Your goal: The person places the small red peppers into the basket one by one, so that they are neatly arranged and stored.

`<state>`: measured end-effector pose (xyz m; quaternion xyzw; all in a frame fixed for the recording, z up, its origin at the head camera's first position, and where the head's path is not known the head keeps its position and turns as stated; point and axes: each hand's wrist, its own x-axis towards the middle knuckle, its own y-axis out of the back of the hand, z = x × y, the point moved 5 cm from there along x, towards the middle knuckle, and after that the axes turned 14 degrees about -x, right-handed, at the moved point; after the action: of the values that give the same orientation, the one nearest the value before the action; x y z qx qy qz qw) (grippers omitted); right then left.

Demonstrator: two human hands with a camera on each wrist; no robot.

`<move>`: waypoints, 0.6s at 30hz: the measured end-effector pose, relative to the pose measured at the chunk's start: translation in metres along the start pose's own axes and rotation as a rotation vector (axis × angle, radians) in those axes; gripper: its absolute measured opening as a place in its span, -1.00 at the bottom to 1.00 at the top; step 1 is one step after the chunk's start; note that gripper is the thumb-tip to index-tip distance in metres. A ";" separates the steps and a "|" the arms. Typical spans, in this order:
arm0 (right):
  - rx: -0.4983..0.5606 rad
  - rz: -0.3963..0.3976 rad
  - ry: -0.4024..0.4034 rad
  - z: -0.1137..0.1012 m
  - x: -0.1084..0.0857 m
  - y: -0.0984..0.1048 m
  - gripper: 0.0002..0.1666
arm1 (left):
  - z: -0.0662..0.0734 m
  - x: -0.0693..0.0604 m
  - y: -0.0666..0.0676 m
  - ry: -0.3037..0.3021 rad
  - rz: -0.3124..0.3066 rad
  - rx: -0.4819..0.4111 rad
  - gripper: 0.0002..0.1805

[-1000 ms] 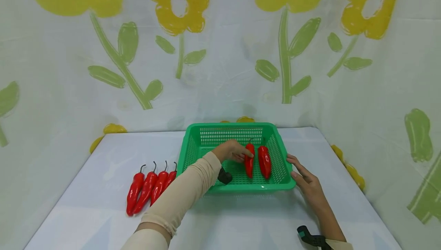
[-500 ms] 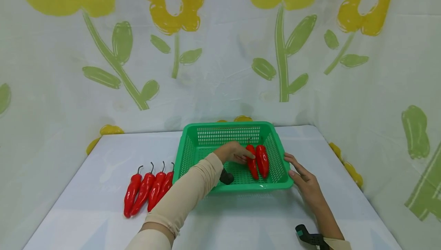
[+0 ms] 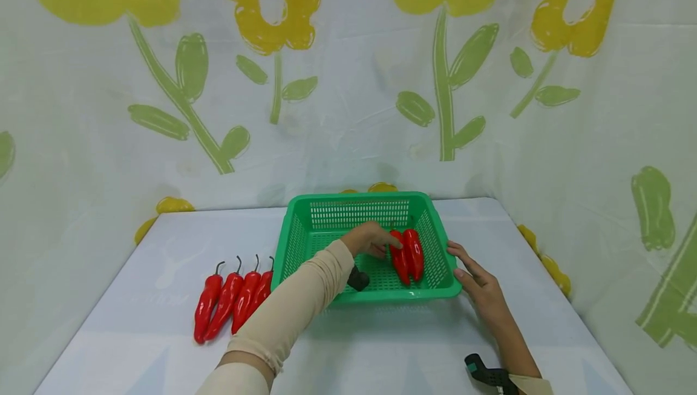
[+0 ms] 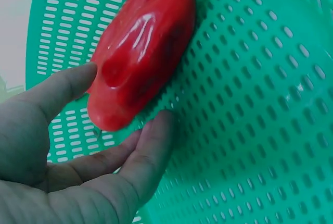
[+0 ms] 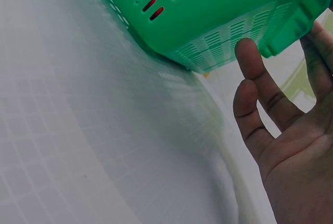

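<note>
Two red chili peppers lie side by side in the right half of a green perforated basket. My left hand is inside the basket, next to the left pepper; the right pepper lies against it. In the left wrist view, thumb and fingers of the left hand are parted near the end of the closer pepper, not gripping it. The thumb tip is at its edge; whether it touches is unclear. My right hand rests with spread, relaxed fingers at the basket's right rim.
Several red chili peppers lie in a row on the white table, left of the basket; my left forearm partly covers the rightmost. A flower-patterned cloth hangs behind the table.
The left pepper has shifted right, tilting until it lies against the other pepper. My left fingers have loosened from it. The right hand stays at the basket rim.
</note>
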<state>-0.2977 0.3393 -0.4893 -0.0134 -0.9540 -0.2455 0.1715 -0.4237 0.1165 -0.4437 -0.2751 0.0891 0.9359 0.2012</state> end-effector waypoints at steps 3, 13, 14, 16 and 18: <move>0.004 -0.002 0.006 0.001 0.000 0.001 -0.51 | 0.002 -0.004 0.001 -0.021 0.029 0.040 -0.41; 0.000 -0.003 0.006 -0.004 0.001 0.001 -0.50 | 0.029 -0.023 0.020 -0.130 -0.020 -0.026 -0.48; -0.003 0.000 0.004 -0.004 0.001 0.001 -0.50 | 0.032 -0.026 0.021 -0.140 -0.027 -0.037 -0.46; -0.005 0.003 0.008 -0.004 0.000 0.001 -0.50 | 0.035 -0.032 0.025 -0.155 -0.035 -0.044 -0.45; -0.002 0.000 0.015 -0.003 -0.001 0.001 -0.49 | 0.036 -0.037 0.027 -0.163 -0.046 -0.048 -0.49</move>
<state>-0.2961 0.3389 -0.4867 -0.0116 -0.9525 -0.2465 0.1787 -0.4238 0.0893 -0.3920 -0.2048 0.0434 0.9522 0.2225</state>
